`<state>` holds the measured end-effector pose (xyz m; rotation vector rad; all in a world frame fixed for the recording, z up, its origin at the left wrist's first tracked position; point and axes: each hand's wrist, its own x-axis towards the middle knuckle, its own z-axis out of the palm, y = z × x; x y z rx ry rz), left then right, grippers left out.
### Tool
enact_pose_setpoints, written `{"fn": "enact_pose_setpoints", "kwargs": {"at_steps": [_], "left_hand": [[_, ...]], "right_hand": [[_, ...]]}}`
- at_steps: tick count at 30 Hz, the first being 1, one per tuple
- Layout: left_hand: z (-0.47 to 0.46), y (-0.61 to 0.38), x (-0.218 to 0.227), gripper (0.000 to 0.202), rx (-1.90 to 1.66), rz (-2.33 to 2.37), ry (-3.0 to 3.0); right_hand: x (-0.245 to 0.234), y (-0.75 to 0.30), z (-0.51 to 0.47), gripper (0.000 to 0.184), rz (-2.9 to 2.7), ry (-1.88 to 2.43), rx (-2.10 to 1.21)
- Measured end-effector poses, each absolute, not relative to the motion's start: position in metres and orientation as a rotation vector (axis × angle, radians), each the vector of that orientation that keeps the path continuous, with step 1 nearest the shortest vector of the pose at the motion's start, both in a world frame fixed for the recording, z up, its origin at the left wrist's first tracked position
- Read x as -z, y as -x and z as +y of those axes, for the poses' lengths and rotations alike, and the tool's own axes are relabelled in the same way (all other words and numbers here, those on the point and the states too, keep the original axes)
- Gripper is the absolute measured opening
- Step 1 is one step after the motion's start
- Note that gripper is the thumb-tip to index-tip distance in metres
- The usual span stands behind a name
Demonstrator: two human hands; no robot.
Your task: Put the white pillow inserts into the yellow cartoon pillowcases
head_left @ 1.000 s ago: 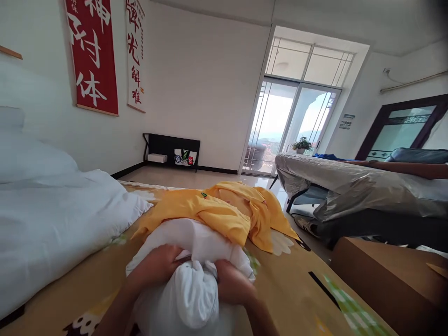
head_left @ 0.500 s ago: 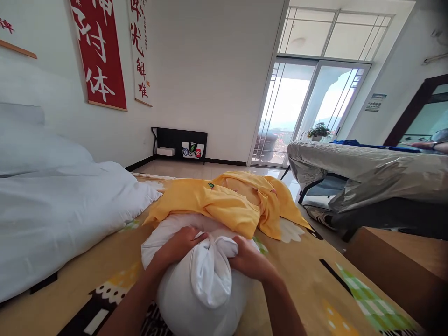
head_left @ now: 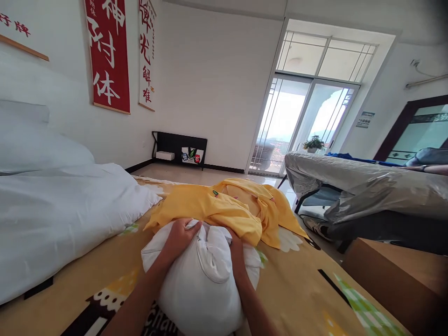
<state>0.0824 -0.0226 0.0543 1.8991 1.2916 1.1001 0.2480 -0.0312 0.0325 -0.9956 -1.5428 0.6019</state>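
In the head view, a plump white pillow (head_left: 199, 298) stands bunched up in front of me, with a zip line running along its folded top. My left hand (head_left: 182, 237) is closed on the fabric at the left of the fold, thumb on top. On the right side, my right hand (head_left: 236, 247) grips the same pillow, its fingers partly hidden behind the cloth. Just beyond both hands lies a rumpled yellow cloth (head_left: 196, 200) with small printed leaf shapes, overlapping the far part of the pillow.
Large white stuffed bedding (head_left: 70, 210) fills the left. Beneath everything is a tan patterned cloth (head_left: 287, 289). A cardboard box (head_left: 395, 275) stands at right, near a plastic-covered table (head_left: 350, 172). Another person's arm (head_left: 430, 169) shows there. A low black shelf (head_left: 175, 144) is by the wall.
My hands have moved slightly, and the right one now reaches further behind the fold. The pillow's gathered top has shifted upward and away from me. The view has tilted up a little.
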Motion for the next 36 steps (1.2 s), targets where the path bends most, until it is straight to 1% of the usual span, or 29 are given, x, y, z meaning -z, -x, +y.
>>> {"fn": "enact_pose_setpoints", "kwargs": {"at_steps": [2, 3, 4, 7, 8, 12, 16, 20, 22, 26, 29, 31, 33, 36], "left_hand": [[-0.038, -0.077, -0.072, 0.04, -1.343, 1.431, -1.942], [-0.047, -0.075, -0.08, 0.037, -1.402, 1.46, -2.022], [-0.056, -0.075, -0.086, 0.034, -1.389, 1.452, -2.131], [-0.07, -0.081, -0.092, 0.03, -1.093, 1.336, -2.341], [-0.069, -0.084, -0.09, 0.031, -1.036, 1.338, -2.316], [-0.048, -0.092, -0.07, 0.039, -0.988, 1.405, -2.15], [-0.042, -0.09, -0.064, 0.046, -0.806, 1.407, -2.177], [-0.05, -0.091, -0.07, 0.034, -0.869, 1.272, -2.196], [-0.052, -0.092, -0.072, 0.032, -0.982, 1.246, -2.127], [-0.056, -0.098, -0.072, 0.033, -1.116, 1.18, -2.007], [-0.057, -0.104, -0.07, 0.032, -1.118, 1.2, -1.99], [-0.054, -0.106, -0.067, 0.032, -1.117, 1.225, -2.003], [-0.046, -0.106, -0.062, 0.034, -1.134, 1.208, -2.024], [-0.029, -0.099, -0.054, 0.037, -1.159, 1.188, -1.984]], "right_hand": [[-0.036, -0.253, -0.036, 0.023, -1.598, 0.997, -0.631], [-0.038, -0.254, -0.039, 0.022, -1.67, 0.984, -0.674], [-0.039, -0.255, -0.042, 0.021, -1.753, 0.966, -0.724], [-0.041, -0.253, -0.046, 0.022, -1.931, 0.938, -0.835], [-0.04, -0.252, -0.046, 0.022, -1.934, 0.952, -0.844], [-0.037, -0.249, -0.043, 0.022, -1.825, 1.061, -0.768], [-0.036, -0.25, -0.042, 0.025, -1.751, 1.063, -0.732], [-0.041, -0.249, -0.042, 0.022, -1.602, 1.046, -0.709], [-0.05, -0.251, -0.045, 0.026, -1.595, 1.038, -0.651], [-0.078, -0.266, -0.072, 0.038, -1.776, 1.02, -0.431], [-0.082, -0.273, -0.11, 0.052, -1.979, 0.991, -0.046], [-0.069, -0.268, -0.132, 0.064, -2.075, 0.999, 0.263], [-0.05, -0.252, -0.145, 0.068, -2.092, 1.068, 0.489], [-0.025, -0.221, -0.143, 0.068, -2.082, 1.177, 0.605]]}}
